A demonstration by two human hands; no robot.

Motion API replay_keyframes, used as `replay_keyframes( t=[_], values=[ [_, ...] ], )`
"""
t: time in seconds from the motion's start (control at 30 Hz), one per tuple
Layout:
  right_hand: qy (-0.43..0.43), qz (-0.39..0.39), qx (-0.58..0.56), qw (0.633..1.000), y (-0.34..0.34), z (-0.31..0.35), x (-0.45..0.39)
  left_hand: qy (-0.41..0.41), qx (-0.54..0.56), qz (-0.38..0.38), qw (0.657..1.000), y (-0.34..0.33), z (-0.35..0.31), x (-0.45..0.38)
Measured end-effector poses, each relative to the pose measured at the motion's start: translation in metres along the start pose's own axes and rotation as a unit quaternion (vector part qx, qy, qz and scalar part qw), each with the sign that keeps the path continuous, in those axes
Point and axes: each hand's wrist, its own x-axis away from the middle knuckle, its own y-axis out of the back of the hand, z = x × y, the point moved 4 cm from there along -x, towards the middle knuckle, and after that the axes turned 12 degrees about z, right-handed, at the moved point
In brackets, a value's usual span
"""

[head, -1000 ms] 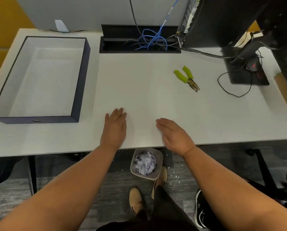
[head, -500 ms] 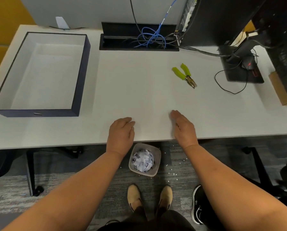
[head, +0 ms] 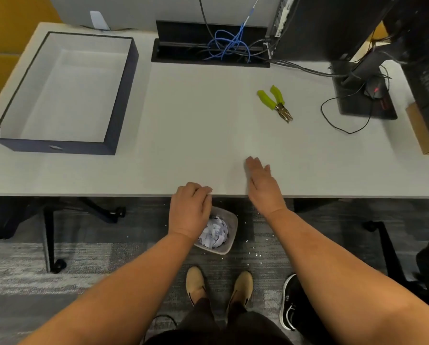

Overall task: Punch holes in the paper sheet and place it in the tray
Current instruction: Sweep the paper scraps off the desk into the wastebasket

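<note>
Below the desk edge a wastebasket (head: 223,241) holds paper scraps. Closer in than before, the left hand (head: 190,212) curls at the desk (head: 84,175) edge, seemingly pinching the faint paper sheet (head: 203,125); the right hand (head: 264,186) lies flat. Farther off sit the hole punch (head: 276,103) and tray (head: 124,100).

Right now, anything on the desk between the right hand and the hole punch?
Nothing visible. The right hand lies flat near the desk's front edge; the green-handled hole punch sits farther back, and only bare desk shows between them. The mouse cable loops off to the punch's right, clear of that path.
</note>
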Motion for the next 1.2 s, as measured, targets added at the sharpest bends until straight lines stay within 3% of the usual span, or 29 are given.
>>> replay_keyframes(
  t=[0.17, 0.3, 0.37, 0.43, 0.5, 0.67, 0.73, 0.83, 1.1, 1.2],
  values=[
    [0.077, 0.048, 0.035, 0.995, -0.020, 0.011, 0.004, 0.053, 0.072, 0.031, 0.996, -0.005, -0.006, 0.010],
    [0.079, -0.033, 0.019, 0.996, -0.001, 0.007, -0.004, 0.180, 0.181, 0.046, 0.966, -0.010, -0.006, 0.015],
    [0.093, -0.049, 0.048, 0.993, 0.003, 0.007, -0.013, 0.251, 0.243, 0.061, 0.935, -0.023, 0.001, 0.016],
    [0.101, -0.053, 0.074, 0.991, 0.000, 0.009, -0.022, 0.318, 0.395, 0.085, 0.858, -0.041, 0.006, 0.016],
    [0.119, -0.040, 0.098, 0.987, -0.010, 0.011, -0.026, 0.360, 0.558, 0.121, 0.738, -0.057, 0.002, 0.015],
    [0.136, -0.049, 0.112, 0.983, -0.026, 0.011, -0.014, 0.374, 0.763, 0.144, 0.507, -0.069, -0.017, 0.008],
    [0.140, -0.052, 0.116, 0.982, -0.028, 0.012, -0.008, 0.372, 0.803, 0.133, 0.446, -0.072, -0.027, 0.003],
    [0.155, -0.054, 0.108, 0.980, -0.035, 0.012, 0.001, 0.357, 0.843, 0.107, 0.387, -0.075, -0.037, -0.003],
    [0.238, -0.049, 0.027, 0.970, -0.053, 0.017, 0.037, 0.369, 0.863, 0.071, 0.337, -0.082, -0.037, -0.002],
    [0.230, -0.084, 0.032, 0.969, -0.047, 0.012, 0.040, 0.384, 0.842, 0.072, 0.371, -0.079, -0.037, -0.002]
  ],
)
